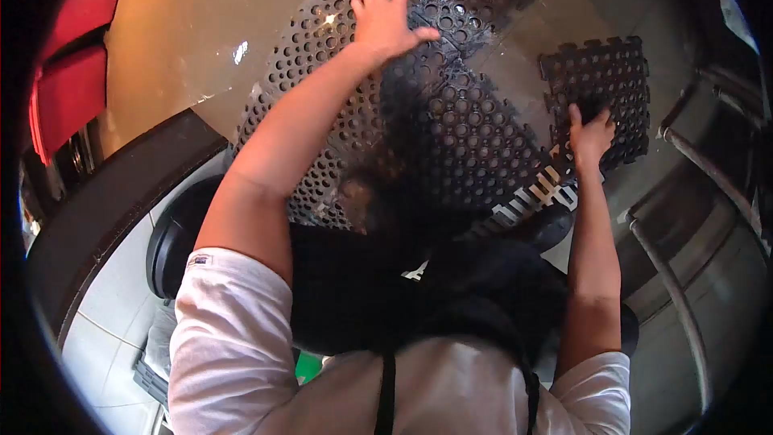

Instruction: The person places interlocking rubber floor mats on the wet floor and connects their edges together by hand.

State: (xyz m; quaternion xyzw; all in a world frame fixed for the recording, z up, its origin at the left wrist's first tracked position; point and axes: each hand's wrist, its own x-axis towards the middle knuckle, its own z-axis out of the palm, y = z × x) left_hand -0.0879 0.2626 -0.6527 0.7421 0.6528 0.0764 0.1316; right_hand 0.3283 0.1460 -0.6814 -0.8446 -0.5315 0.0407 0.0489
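The right hand [592,137], fingers parted, is at a small dark perforated mat [600,72]; whether it grips, I can't tell from here. Farther out, the left hand [386,22] splays wide, holding nothing, over the larger mat [475,117] lying on the glossy floor [185,40].

Right hand [590,140] at mat tile [620,72] (perforated)

Red panels [72,101], dark ledge [121,197], pale tiles [109,298], grey bars [675,294]
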